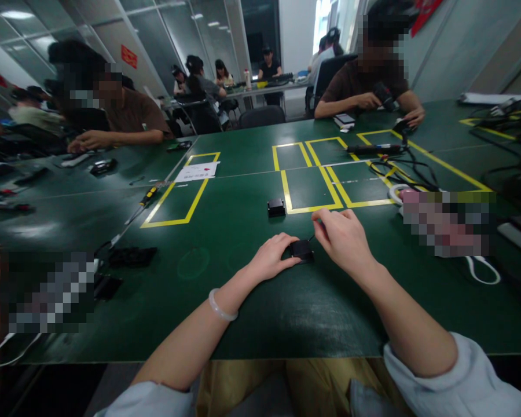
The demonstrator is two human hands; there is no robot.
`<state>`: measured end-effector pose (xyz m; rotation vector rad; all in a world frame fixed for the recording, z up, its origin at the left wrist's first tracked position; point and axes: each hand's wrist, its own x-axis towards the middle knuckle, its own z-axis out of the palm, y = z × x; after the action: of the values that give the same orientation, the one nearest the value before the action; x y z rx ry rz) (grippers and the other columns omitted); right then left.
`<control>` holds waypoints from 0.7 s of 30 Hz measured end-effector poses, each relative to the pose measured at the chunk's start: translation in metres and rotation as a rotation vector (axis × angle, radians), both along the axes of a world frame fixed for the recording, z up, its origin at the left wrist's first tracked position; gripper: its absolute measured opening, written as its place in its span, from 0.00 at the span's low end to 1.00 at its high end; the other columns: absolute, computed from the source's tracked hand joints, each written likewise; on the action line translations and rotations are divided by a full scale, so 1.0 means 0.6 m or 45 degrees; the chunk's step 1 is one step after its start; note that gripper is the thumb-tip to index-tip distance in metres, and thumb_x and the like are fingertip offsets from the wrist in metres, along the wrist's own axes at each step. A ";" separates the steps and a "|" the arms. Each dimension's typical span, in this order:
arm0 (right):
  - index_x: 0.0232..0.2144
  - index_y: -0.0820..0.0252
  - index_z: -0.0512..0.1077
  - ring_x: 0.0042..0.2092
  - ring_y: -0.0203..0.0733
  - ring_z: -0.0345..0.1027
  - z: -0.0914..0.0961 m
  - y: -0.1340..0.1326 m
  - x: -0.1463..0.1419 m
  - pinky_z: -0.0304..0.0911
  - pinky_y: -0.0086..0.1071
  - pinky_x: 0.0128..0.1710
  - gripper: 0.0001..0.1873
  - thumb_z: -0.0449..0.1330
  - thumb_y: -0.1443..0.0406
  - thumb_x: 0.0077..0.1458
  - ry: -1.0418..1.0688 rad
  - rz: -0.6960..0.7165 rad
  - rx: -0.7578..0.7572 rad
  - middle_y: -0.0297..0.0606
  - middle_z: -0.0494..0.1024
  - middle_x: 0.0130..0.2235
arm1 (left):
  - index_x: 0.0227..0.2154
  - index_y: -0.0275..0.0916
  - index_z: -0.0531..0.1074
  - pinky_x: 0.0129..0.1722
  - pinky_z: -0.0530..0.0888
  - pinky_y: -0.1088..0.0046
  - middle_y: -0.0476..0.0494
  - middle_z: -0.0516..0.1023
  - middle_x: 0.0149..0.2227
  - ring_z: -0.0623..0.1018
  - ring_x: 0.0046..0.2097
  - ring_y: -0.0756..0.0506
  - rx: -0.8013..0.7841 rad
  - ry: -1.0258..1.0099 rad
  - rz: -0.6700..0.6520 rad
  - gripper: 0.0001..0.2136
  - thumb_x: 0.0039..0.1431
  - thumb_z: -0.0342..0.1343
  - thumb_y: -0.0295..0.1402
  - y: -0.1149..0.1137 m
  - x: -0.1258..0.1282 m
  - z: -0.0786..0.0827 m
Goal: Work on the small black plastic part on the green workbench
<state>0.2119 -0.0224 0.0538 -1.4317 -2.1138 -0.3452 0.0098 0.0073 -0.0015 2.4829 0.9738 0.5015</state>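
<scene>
My left hand (274, 255) holds a small black box (302, 250) on the green table, its thumb and fingers closed at the box's left side. To the right of it, my right hand (345, 236) is closed in a pinch, the fingertips just above the box. A thin dark piece (312, 237) shows between those fingertips and the box's upper right corner; whether it is a wire or a tool I cannot tell. Farther back sits a second small black box (276, 207), apart from both hands.
Yellow tape rectangles (312, 208) mark the green table (243, 324). At right are a blurred-out pouch-like item (447, 223) and black cables (421, 174). A yellow-black screwdriver (149, 196) and a paper sheet (197, 171) lie left. Across the table, a person (364, 81) handles a dark power tool (384, 97).
</scene>
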 end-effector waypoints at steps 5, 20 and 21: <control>0.34 0.59 0.66 0.30 0.37 0.64 0.000 -0.001 0.003 0.48 0.32 0.36 0.10 0.47 0.62 0.62 0.025 0.026 -0.012 0.33 0.72 0.27 | 0.50 0.41 0.66 0.47 0.69 0.63 0.42 0.70 0.45 0.71 0.46 0.41 0.001 -0.004 0.000 0.18 0.59 0.56 0.42 0.000 0.000 -0.001; 0.33 0.58 0.64 0.30 0.38 0.65 -0.005 0.004 0.003 0.49 0.33 0.36 0.11 0.47 0.60 0.62 0.048 -0.019 -0.024 0.34 0.73 0.27 | 0.50 0.41 0.66 0.47 0.69 0.63 0.42 0.70 0.44 0.71 0.46 0.42 -0.012 -0.019 0.006 0.18 0.59 0.56 0.42 0.000 0.000 0.000; 0.33 0.58 0.65 0.30 0.38 0.64 -0.006 0.005 0.003 0.49 0.33 0.36 0.11 0.47 0.60 0.63 0.044 -0.020 -0.020 0.35 0.73 0.27 | 0.50 0.42 0.66 0.47 0.69 0.63 0.42 0.70 0.45 0.71 0.46 0.42 -0.015 -0.020 0.008 0.18 0.59 0.56 0.42 -0.001 0.000 0.000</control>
<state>0.2138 -0.0192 0.0501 -1.4539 -2.0826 -0.3084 0.0097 0.0070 -0.0018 2.4626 0.9765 0.5153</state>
